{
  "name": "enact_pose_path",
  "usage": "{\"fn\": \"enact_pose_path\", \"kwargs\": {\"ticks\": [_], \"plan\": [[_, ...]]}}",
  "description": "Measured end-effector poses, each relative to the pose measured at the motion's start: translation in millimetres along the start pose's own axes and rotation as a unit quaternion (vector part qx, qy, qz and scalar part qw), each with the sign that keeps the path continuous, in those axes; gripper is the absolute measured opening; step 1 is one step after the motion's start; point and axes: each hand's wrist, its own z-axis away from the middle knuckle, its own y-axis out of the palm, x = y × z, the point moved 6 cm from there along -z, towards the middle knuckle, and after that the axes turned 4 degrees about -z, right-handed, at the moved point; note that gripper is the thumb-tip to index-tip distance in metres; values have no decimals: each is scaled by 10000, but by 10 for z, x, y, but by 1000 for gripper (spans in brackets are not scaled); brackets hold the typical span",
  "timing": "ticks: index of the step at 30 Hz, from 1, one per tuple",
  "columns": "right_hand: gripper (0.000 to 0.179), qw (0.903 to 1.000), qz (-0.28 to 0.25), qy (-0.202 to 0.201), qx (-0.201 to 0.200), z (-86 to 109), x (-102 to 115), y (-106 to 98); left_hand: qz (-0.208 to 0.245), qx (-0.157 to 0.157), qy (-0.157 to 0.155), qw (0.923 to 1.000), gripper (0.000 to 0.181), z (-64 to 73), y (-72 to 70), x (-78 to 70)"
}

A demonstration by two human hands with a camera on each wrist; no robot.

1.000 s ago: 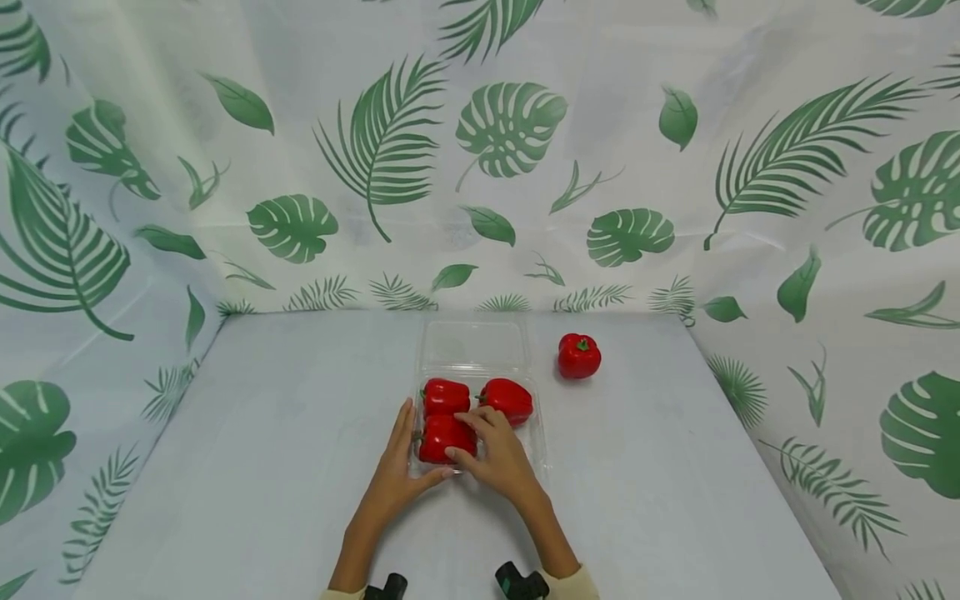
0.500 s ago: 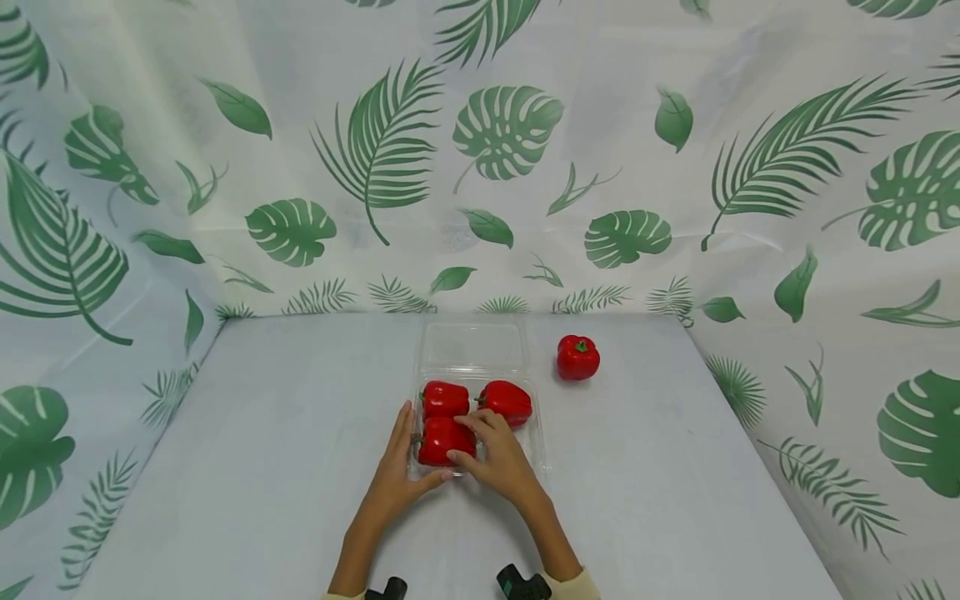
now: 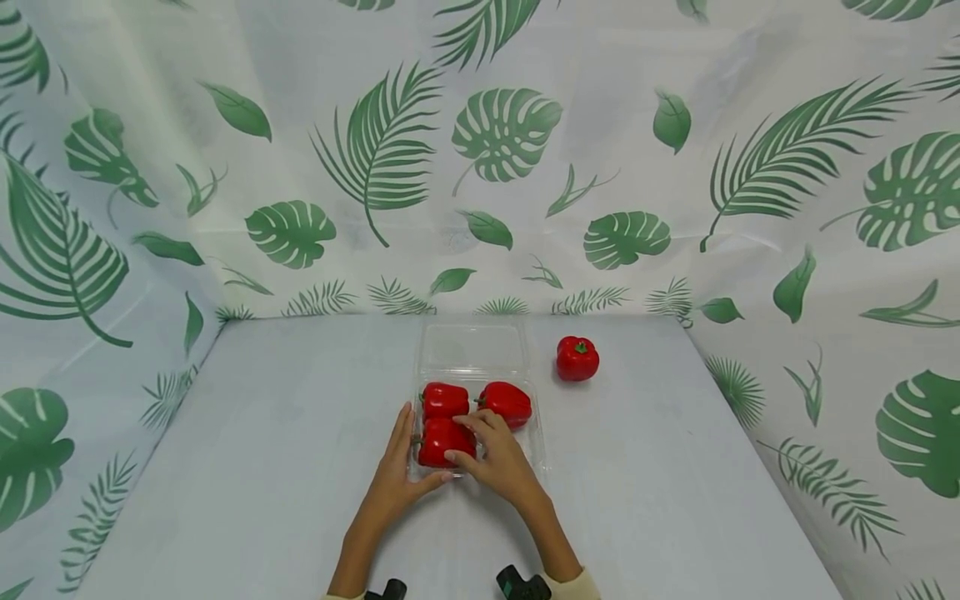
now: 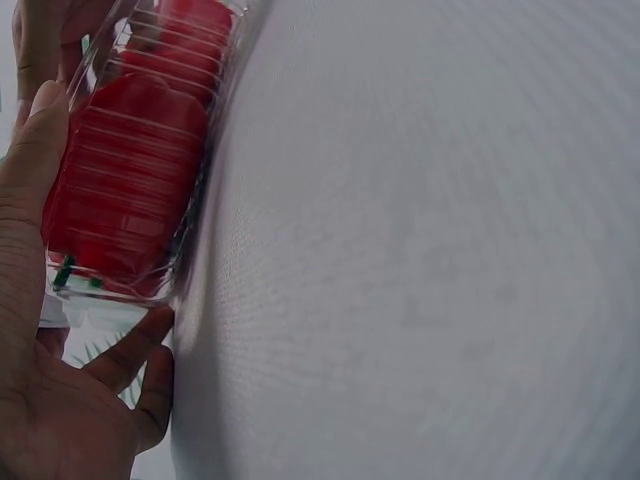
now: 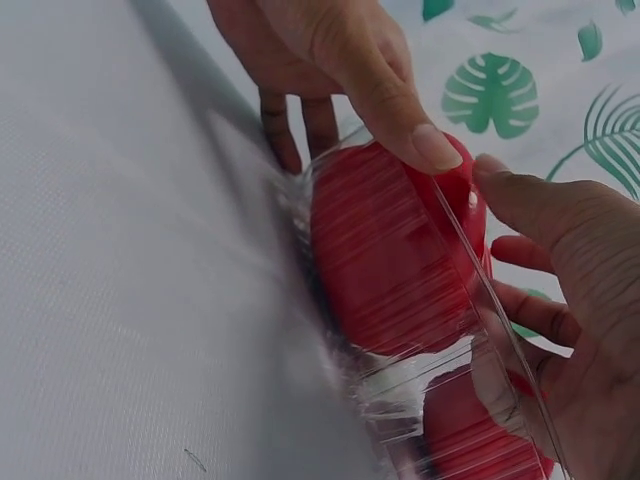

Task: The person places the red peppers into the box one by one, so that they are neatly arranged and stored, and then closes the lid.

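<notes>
Starting far left, the leaf-printed cloth (image 3: 292,142) runs down the side and wraps on round behind the white table (image 3: 285,467). Moving in, here's the left hand (image 3: 397,467), spread wide, fingers stretched along the left wall of the clear plastic box (image 3: 534,442), thumb out over its near rim; it's touching the box rather than clasping anything. A dark gadget (image 3: 386,590) sits at that wrist.

Into the box now, lid (image 3: 472,346) tipped back flat on its far side. Two red peppers line up in the left half: the far pepper (image 3: 445,400) lies on its side, and just in front of it the near pepper (image 3: 435,442) lies the same way, stems both pointing left. Across to the right half, at the back, the third pepper (image 3: 507,403) is tipped over too, its stem also leftward.

And here comes the right hand (image 3: 498,458), reaching in over the near rim, thumb and fingers bent and only a little apart, pinching the near pepper at its right end. Another dark gadget (image 3: 522,583) sits below, beside a pale sleeve (image 3: 572,585).

Out on the right, beyond the box, a loose pepper (image 3: 577,358) stands upright on the table, green stem on top.
</notes>
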Motion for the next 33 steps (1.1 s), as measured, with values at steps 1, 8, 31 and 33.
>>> {"fn": "enact_pose_path", "kwargs": {"ticks": [1,8,31,33], "plan": [[49,10000,23,-7,-18,-1,4,-7,11,-6,6,10000,112,0,0,1],[49,9998,-80,109,-178,-4,-21,-138,25,-31,-45,10000,113,-2,-5,-3],[26,9551,-694,553,-2826,29,-491,-847,316,62,-224,9992,112,-2,9,4],[30,9374,-825,917,-3257,58,-603,-915,324,62,-223,9992,112,-2,9,7]]}}
